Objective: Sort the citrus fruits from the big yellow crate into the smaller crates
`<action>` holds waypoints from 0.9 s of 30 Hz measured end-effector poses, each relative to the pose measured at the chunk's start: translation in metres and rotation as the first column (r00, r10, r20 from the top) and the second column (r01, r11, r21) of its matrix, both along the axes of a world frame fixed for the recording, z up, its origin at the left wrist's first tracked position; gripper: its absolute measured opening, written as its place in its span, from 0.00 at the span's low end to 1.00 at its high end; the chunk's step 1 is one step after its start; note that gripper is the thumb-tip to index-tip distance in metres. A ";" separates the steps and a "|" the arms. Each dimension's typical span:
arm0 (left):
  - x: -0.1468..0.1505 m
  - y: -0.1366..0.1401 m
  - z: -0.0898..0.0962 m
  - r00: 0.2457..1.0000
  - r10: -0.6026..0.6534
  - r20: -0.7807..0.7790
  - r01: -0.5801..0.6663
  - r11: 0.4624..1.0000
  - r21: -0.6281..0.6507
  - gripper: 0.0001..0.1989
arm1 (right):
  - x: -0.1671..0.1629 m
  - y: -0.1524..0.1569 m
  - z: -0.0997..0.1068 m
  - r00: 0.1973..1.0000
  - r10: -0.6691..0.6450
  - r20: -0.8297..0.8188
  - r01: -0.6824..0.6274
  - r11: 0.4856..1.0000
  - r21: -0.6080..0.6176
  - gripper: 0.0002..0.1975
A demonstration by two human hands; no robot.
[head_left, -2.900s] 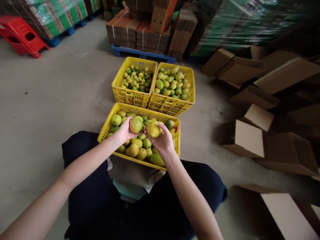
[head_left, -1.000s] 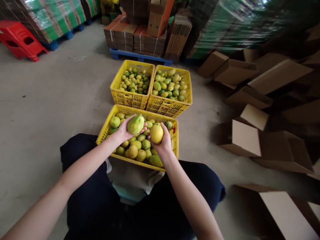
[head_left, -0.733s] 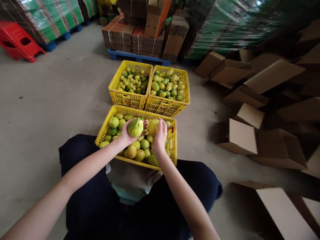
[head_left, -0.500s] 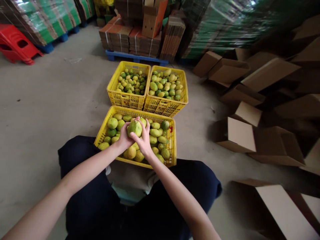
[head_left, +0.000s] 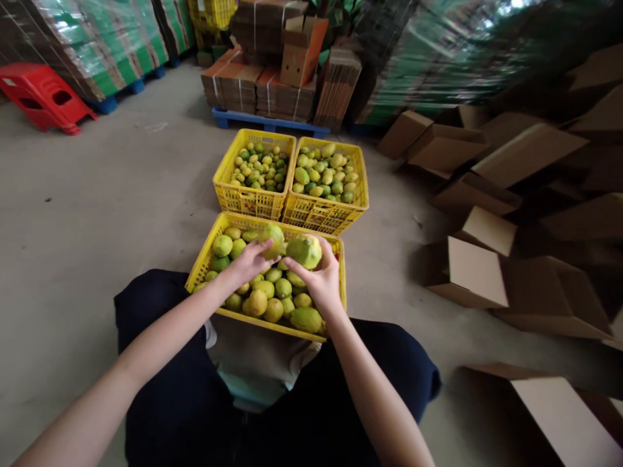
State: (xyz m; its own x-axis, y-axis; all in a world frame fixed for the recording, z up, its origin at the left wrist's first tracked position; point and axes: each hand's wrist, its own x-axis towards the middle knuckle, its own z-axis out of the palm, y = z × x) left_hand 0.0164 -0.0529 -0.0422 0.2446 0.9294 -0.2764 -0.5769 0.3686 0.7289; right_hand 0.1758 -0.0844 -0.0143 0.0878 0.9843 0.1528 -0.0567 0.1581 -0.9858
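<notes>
My left hand (head_left: 253, 259) holds a rounded yellow-green lemon-like fruit (head_left: 271, 240) at its fingertips. Close beside it, my right hand (head_left: 325, 275) grips a second, longer lemon-like fruit (head_left: 304, 251), green with yellow patches and a pale end, between thumb and fingers. Both hands are raised over the front yellow crate (head_left: 272, 327), which stands between my knees. Many similar fruits (head_left: 283, 288) lie in it, some oval, some nearly round; my hands and forearms cover part of them.
Behind stand two more yellow crates of fruit, left (head_left: 250, 202) and right (head_left: 316, 213). A blue pallet (head_left: 270, 122) bears bundled flat cartons (head_left: 233, 87). Opened cardboard boxes (head_left: 477, 266) crowd the right side. A red stool (head_left: 46, 97) stands at the far left.
My hands have moved apart, the right one shifting right with the longer fruit. The fruits, close together before, are now held separately. The view has tilted slightly, so the scene sits lower.
</notes>
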 end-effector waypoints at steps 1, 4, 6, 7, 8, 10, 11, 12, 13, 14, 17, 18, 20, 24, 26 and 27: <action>-0.002 0.000 0.004 0.998 0.042 -0.038 -0.038 0.995 0.089 0.13 | 0.005 0.003 0.003 0.998 -0.060 0.029 0.059 0.998 0.024 0.26; -0.008 -0.007 0.018 0.980 0.118 -0.160 -0.068 0.956 0.285 0.31 | 0.014 0.009 0.003 0.976 -0.172 0.136 0.157 0.981 0.114 0.27; -0.010 -0.012 0.027 0.968 0.116 -0.220 -0.034 0.937 0.346 0.34 | 0.014 0.011 0.000 0.965 -0.187 0.182 0.159 0.975 0.157 0.26; -0.010 -0.015 0.031 0.966 0.106 -0.234 -0.017 0.935 0.354 0.34 | 0.012 0.012 -0.003 0.964 -0.180 0.197 0.147 0.974 0.171 0.26; -0.010 -0.017 0.034 0.965 0.100 -0.244 -0.005 0.932 0.363 0.33 | 0.011 0.012 -0.005 0.963 -0.169 0.211 0.131 0.975 0.180 0.26; -0.008 -0.019 0.037 0.962 0.091 -0.259 0.013 0.928 0.374 0.33 | 0.007 0.011 -0.007 0.963 -0.146 0.227 0.104 0.976 0.189 0.27; -0.007 -0.019 0.038 0.962 0.086 -0.259 0.017 0.929 0.369 0.33 | 0.006 0.011 -0.008 0.964 -0.139 0.225 0.097 0.978 0.187 0.27; -0.006 -0.019 0.038 0.964 0.078 -0.255 0.019 0.934 0.357 0.33 | 0.006 0.010 -0.008 0.967 -0.134 0.217 0.095 0.979 0.180 0.27; -0.006 -0.017 0.038 0.965 0.071 -0.252 0.019 0.940 0.339 0.33 | 0.006 0.009 -0.008 0.970 -0.131 0.204 0.097 0.981 0.168 0.27; -0.006 -0.016 0.037 0.965 0.072 -0.253 0.015 0.945 0.326 0.32 | 0.006 0.008 -0.007 0.974 -0.128 0.187 0.101 0.984 0.150 0.28; -0.008 -0.011 0.032 0.939 0.148 -0.310 -0.028 0.932 0.361 0.32 | 0.007 0.005 -0.006 0.986 -0.137 0.098 0.128 0.988 0.090 0.30; -0.009 -0.009 0.030 0.923 0.183 -0.340 -0.041 0.922 0.384 0.32 | 0.006 0.005 -0.006 0.989 -0.136 0.057 0.132 0.989 0.068 0.31; -0.012 -0.006 0.028 0.890 0.229 -0.395 -0.044 0.903 0.427 0.33 | 0.006 0.004 -0.006 0.993 -0.116 -0.018 0.116 0.993 0.026 0.30; -0.019 -0.004 0.028 0.867 0.214 -0.451 0.033 0.877 0.479 0.35 | 0.006 0.007 -0.006 0.995 -0.065 -0.080 0.063 0.998 -0.030 0.27; -0.021 -0.002 0.029 0.896 0.160 -0.414 0.045 0.895 0.443 0.34 | 0.007 0.010 -0.005 0.994 -0.045 -0.100 0.041 0.998 -0.041 0.24; -0.022 -0.001 0.029 0.918 0.138 -0.372 0.029 0.912 0.409 0.32 | 0.008 0.011 -0.005 0.993 -0.033 -0.117 0.027 0.998 -0.049 0.22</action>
State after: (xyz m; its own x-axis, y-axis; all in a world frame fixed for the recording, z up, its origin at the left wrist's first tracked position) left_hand -0.0054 -0.0537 -0.0137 0.1423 0.9881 0.0591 -0.2302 -0.0250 0.9728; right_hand 0.1838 -0.0734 -0.0189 0.1319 0.9869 0.0926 -0.1692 0.1145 -0.9789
